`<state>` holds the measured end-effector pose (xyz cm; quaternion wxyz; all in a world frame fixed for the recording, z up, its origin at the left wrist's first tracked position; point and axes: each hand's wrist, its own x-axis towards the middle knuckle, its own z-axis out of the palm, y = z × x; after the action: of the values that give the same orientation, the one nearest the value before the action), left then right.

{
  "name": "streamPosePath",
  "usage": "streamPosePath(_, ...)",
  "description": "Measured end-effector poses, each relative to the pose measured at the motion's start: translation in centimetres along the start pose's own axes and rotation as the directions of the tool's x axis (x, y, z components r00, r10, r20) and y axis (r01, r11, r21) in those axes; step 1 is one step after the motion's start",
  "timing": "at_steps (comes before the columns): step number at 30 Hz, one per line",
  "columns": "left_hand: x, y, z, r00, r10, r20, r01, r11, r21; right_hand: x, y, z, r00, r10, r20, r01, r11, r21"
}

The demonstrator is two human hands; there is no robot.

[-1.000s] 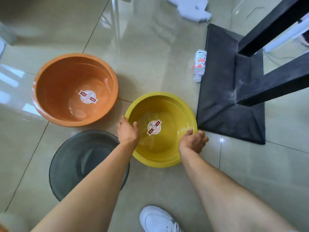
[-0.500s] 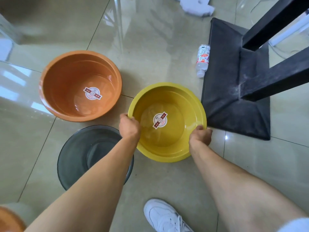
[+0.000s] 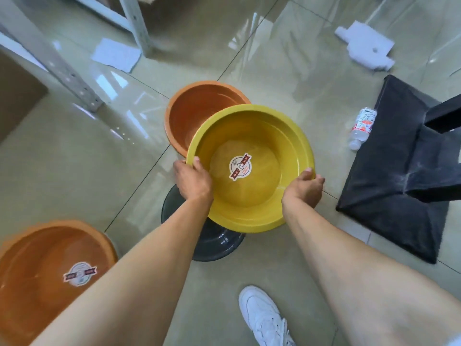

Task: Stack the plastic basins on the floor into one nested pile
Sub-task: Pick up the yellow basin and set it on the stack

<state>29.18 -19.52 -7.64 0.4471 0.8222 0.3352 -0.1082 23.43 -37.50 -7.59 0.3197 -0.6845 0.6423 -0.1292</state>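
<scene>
- While the yellow basin (image 3: 249,168) is hanging above the floor (image 3: 74,171), the person is gripping it by the rim on two sides.
- The left hand (image 3: 193,181) is clamping the near-left rim, thumb inside and fingers curled underneath; the right hand (image 3: 303,187) is pinching the near-right rim the same way.
- The basin is staying mouth up, its sticker facing the camera, and it is overlapping two others in the view: the far orange basin (image 3: 197,113) beyond it and the dark grey basin (image 3: 214,242) beneath its near edge.
- A second orange basin (image 3: 42,275) is sitting well apart at lower left, beside the left forearm.
- By judgement, the step in hand is the carrying of the yellow one toward a receiving basin; which one is meant cannot be told yet.
- The next move is calling for centring it over the chosen mouth, keeping it level, then lowering until the walls seat and both hands can be letting go.
- A white shoe (image 3: 264,318) is standing near below.
</scene>
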Motion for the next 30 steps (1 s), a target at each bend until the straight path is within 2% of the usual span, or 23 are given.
streamPosePath(4,2.8,-2.1,-6.6,0.992,-0.060,-0.111,0.055,0.997,-0.048,-6.4,-2.4,2.5,0.988,-0.111,0.104,0.109,0.994,0.024)
streamPosePath(7,4.6,-5.1,-11.9,0.965,-0.155,-0.210,0.136,0.985,-0.104,-11.9,-3.4,4.3,0.953,-0.218,0.209,0.214,0.976,0.040)
streamPosePath(11,5.7,-9.4,-18.3,0.895,-0.247,-0.371,0.205,0.967,-0.150,-19.0,-3.4,6.6,0.880,-0.316,0.354,0.328,0.944,0.026)
streamPosePath(15,6.5,-14.1,-23.7,0.814,-0.355,-0.460,0.277,0.933,-0.230,-25.9,-2.6,8.3,0.790,-0.369,0.489,0.402,0.915,0.041)
streamPosePath(24,6.3,-24.4,-33.3,0.683,-0.445,-0.579,0.393,0.892,-0.222,-38.1,2.9,10.3,0.658,-0.344,0.670,0.479,0.878,-0.020)
streamPosePath(30,6.1,-29.4,-35.4,0.596,-0.553,-0.581,0.427,0.832,-0.355,-42.4,4.5,11.6,0.556,-0.438,0.706,0.582,0.812,0.046)
